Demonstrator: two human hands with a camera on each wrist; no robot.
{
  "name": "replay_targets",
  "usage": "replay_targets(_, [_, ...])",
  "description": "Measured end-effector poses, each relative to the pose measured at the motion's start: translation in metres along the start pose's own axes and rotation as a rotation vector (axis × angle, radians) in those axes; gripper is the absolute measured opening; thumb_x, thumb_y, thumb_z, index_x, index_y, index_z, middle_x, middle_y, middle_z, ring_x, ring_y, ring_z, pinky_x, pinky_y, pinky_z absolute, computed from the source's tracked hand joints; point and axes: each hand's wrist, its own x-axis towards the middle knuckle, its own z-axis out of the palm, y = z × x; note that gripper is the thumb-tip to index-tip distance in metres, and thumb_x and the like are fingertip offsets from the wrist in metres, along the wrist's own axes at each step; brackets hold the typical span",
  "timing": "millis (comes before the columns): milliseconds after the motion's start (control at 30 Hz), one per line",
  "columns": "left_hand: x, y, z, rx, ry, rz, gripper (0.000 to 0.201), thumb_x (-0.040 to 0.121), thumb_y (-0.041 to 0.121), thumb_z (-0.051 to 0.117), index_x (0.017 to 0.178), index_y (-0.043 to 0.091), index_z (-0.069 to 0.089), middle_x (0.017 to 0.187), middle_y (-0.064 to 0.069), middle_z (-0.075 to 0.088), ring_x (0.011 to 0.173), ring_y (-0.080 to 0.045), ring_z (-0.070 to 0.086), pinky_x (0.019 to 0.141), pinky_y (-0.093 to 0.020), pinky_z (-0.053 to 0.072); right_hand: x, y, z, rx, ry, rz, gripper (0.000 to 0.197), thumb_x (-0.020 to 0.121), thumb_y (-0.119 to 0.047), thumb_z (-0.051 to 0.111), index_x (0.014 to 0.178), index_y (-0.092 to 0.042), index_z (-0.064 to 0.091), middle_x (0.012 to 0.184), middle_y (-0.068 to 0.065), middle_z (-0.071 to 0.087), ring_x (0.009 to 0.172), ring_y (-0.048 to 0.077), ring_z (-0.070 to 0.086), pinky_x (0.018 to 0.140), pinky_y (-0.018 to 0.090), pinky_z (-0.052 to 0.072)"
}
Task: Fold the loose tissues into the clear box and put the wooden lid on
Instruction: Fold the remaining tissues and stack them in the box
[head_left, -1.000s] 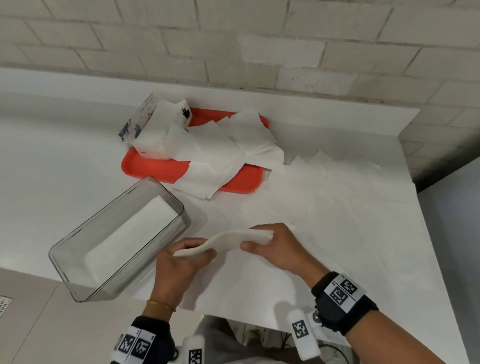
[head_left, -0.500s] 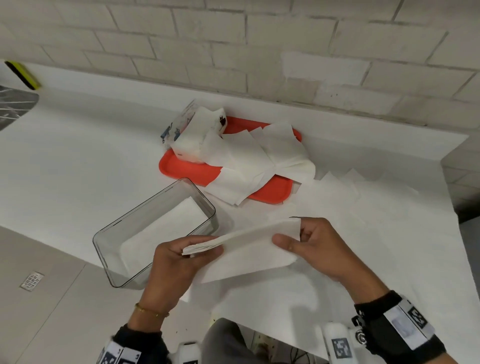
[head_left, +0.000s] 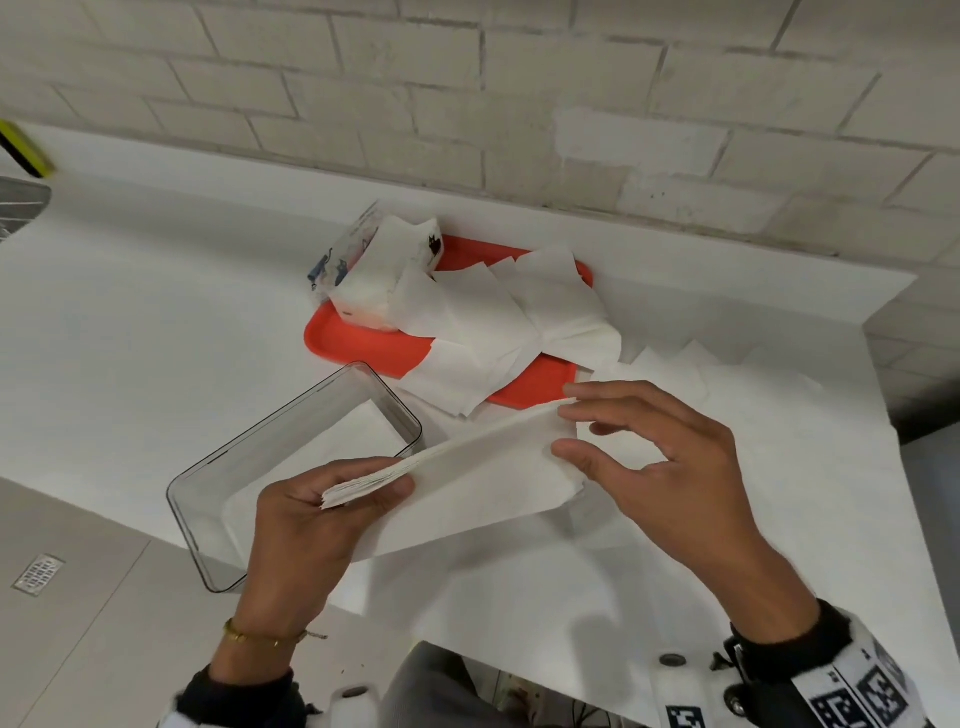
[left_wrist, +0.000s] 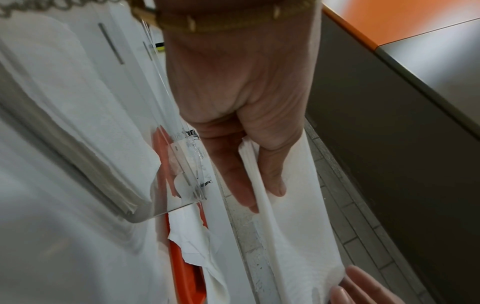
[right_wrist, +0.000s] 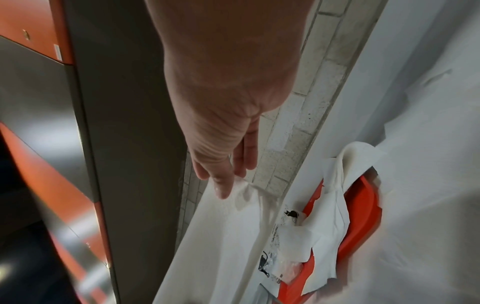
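Note:
My left hand (head_left: 363, 499) pinches the left end of a folded stack of white tissues (head_left: 483, 467), held above the counter's front edge; one sheet hangs below it. My right hand (head_left: 576, 426) has spread fingers, and its thumb and fingertips touch the stack's right end. The clear box (head_left: 260, 452) stands just left of my hands with flat tissue (head_left: 337, 447) in its bottom. In the left wrist view my left hand (left_wrist: 259, 185) pinches the stack (left_wrist: 293, 226) between thumb and fingers, beside the box (left_wrist: 78, 133). Seen from the right wrist, straight fingers (right_wrist: 228, 176) meet the tissue (right_wrist: 221, 236). No wooden lid is in view.
A red tray (head_left: 353, 343) behind the box carries an opened tissue pack (head_left: 374, 280) and loose sheets (head_left: 493, 332). More sheets (head_left: 701, 374) lie on the counter to the right. A brick wall runs behind. A metal rack (head_left: 21, 202) sits far left, a floor drain (head_left: 37, 574) below.
Both hands have lifted the stack and drawn it out longer, with a sheet now hanging under it. My right hand's fingers have spread from a grip to a light touch.

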Motion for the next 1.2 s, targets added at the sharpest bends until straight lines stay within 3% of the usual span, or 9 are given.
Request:
replay_targets(200, [0.006, 0.003, 0.006, 0.01, -0.019, 0.021, 0.024, 0.072, 0.006, 0.087, 0.086, 0.026, 0.086, 0.088, -0.001, 0.083, 0.079, -0.013, 0.077, 0.073, -0.017, 0.059, -0.001, 0.005, -0.003, -0.03, 0.025, 0.009, 0.03, 0.079, -0.019, 0.091, 0.107, -0.023, 0.082, 0.115, -0.014, 0.075, 0.09, 0.013, 0.071, 0.061, 0.003, 0.04])
replay_targets(400, [0.01, 0.002, 0.01, 0.016, -0.021, 0.026, 0.025, 0.073, 0.005, 0.087, 0.087, 0.026, 0.086, 0.088, -0.001, 0.083, 0.079, -0.013, 0.077, 0.074, -0.017, 0.059, -0.001, 0.012, -0.007, -0.08, 0.029, -0.077, 0.022, 0.08, -0.013, 0.09, 0.101, -0.016, 0.083, 0.113, -0.006, 0.075, 0.092, 0.005, 0.068, 0.072, 0.001, 0.041])
replay_targets(567, [0.011, 0.001, 0.012, 0.016, -0.027, 0.021, 0.025, 0.073, 0.005, 0.087, 0.086, 0.026, 0.086, 0.089, -0.001, 0.083, 0.08, -0.013, 0.077, 0.075, -0.018, 0.059, -0.003, 0.014, -0.007, -0.049, 0.028, -0.057, 0.018, 0.078, -0.013, 0.091, 0.095, -0.015, 0.084, 0.113, -0.005, 0.075, 0.094, 0.005, 0.069, 0.072, 0.002, 0.043])
replay_targets(900, [0.012, 0.001, 0.014, 0.012, -0.05, 0.026, 0.024, 0.072, 0.007, 0.088, 0.086, 0.027, 0.087, 0.089, -0.002, 0.083, 0.081, -0.014, 0.077, 0.075, -0.017, 0.058, -0.005, 0.025, -0.004, -0.059, -0.033, -0.108, 0.026, 0.081, -0.011, 0.089, 0.106, -0.014, 0.084, 0.122, -0.001, 0.073, 0.106, 0.014, 0.072, 0.09, 0.028, 0.058])
replay_targets(1067, [0.01, 0.001, 0.015, -0.01, -0.039, -0.001, 0.024, 0.07, 0.008, 0.088, 0.088, 0.025, 0.087, 0.088, -0.003, 0.083, 0.077, -0.013, 0.076, 0.069, -0.017, 0.058, -0.006, 0.03, -0.002, -0.209, -0.016, -0.19, 0.034, 0.082, -0.013, 0.089, 0.115, -0.012, 0.081, 0.12, 0.001, 0.074, 0.101, 0.016, 0.072, 0.088, 0.032, 0.059])
replay_targets(1200, [0.01, 0.0, 0.016, -0.047, -0.041, -0.037, 0.025, 0.069, 0.008, 0.088, 0.089, 0.022, 0.087, 0.091, -0.007, 0.083, 0.08, -0.019, 0.078, 0.072, -0.022, 0.061, -0.005, 0.031, -0.005, -0.292, -0.001, -0.243, 0.036, 0.083, -0.015, 0.089, 0.117, -0.01, 0.08, 0.121, 0.002, 0.075, 0.101, 0.018, 0.072, 0.088, 0.033, 0.059])
